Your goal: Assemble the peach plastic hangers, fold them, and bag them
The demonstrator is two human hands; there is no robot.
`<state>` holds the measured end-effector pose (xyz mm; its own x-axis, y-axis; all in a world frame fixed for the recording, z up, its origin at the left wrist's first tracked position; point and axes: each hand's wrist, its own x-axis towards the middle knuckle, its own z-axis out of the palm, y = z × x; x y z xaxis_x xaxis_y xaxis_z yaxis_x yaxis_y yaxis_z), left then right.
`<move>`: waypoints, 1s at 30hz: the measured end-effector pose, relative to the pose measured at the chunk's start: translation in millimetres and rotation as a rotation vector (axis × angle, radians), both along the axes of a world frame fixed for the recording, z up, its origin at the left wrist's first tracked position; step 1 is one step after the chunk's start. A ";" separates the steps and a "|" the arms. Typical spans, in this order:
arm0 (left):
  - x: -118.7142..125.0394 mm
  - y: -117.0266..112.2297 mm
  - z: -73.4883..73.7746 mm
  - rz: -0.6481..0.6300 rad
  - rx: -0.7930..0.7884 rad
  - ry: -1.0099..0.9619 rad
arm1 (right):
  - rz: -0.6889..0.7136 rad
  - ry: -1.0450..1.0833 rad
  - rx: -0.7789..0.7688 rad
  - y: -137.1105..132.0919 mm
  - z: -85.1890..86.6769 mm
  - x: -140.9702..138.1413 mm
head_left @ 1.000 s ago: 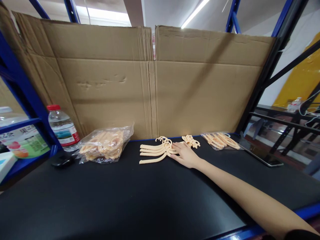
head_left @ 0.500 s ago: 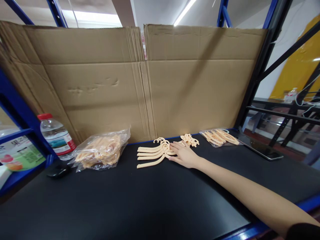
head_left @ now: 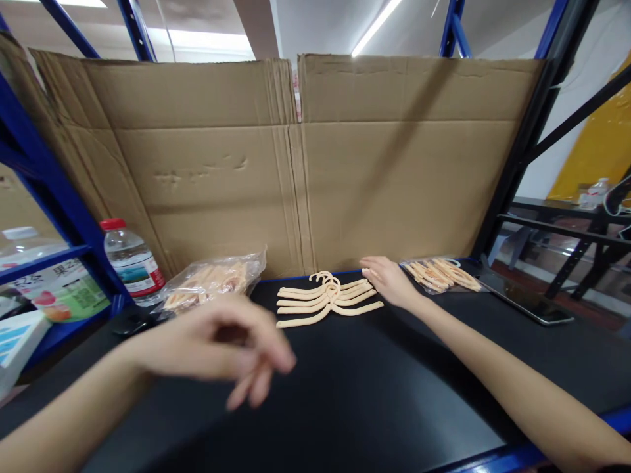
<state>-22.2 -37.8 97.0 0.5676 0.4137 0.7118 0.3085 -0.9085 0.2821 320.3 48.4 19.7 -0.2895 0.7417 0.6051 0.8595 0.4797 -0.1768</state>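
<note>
Several cream plastic clothes hangers point(head_left: 329, 299) lie overlapping in a row on the black table, their hooks towards the cardboard. My right hand point(head_left: 392, 279) reaches to the table's back edge, just right of the hangers. Its fingers are bent together over the spot where small cream pieces lay, and the hand hides them; what the fingertips hold cannot be made out. My left hand point(head_left: 211, 341) hangs above the table at front left, blurred by motion. Its fingers are loosely bent and apart, with nothing seen in them.
Left of the hangers lies a clear bag of cream pieces point(head_left: 217, 279), partly behind my left hand. A red-capped water bottle point(head_left: 131, 263) and a black mouse point(head_left: 132, 320) stand beside it. To the right are another bag point(head_left: 441, 274) and a phone or tablet point(head_left: 530, 299). Cardboard point(head_left: 414, 177) walls the back.
My left hand has come into view from the lower left. My right hand has moved off the hangers, back and right onto the small pieces. The view has shifted slightly left.
</note>
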 end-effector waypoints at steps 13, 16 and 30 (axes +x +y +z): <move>21.6 46.8 -99.6 0.326 -0.120 0.303 | 0.028 -0.024 -0.012 12.0 -20.2 52.0; 20.6 48.0 -98.9 0.316 -0.115 0.315 | 0.025 -0.013 -0.016 14.9 -28.5 50.1; 24.5 50.9 -101.9 0.256 -0.165 0.291 | 0.123 0.091 0.032 21.4 -42.6 48.7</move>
<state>2.3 13.1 -5.0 0.5995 0.6622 0.4494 0.6064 -0.7424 0.2849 369.0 69.8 -23.0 -0.3201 0.6841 0.6554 0.7751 0.5869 -0.2339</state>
